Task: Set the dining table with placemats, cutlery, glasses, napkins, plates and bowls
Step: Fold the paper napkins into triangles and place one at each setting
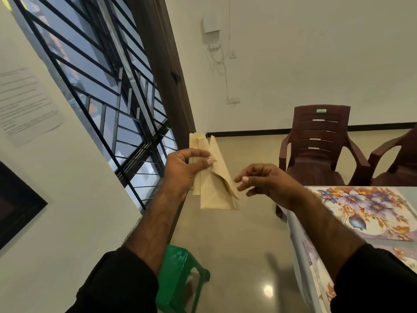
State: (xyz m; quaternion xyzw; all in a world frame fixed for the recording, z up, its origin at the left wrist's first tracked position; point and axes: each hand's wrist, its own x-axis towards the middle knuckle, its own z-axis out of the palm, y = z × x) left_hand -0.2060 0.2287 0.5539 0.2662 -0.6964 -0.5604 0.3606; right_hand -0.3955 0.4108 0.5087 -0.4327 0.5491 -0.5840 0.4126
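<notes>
White-walled room with a glossy pale floor; barred window at left, a printed sheet taped on the wall beside it; two brown plastic chairs stand at the far end of the counter, which enters from the right edge; a floral placemat lies flat on it, a second one partly visible nearer the camera; green plastic stool on the floor below the forearms; both arms in dark sleeves, raised in mid-air left of the counter; left hand pinches a folded beige napkin between thumb and fingers, grip clamped on the paper; right hand has fingers curled, thumb and forefinger at the napkin's loose lower corner; cannot tell if that grip actually holds it.
</notes>
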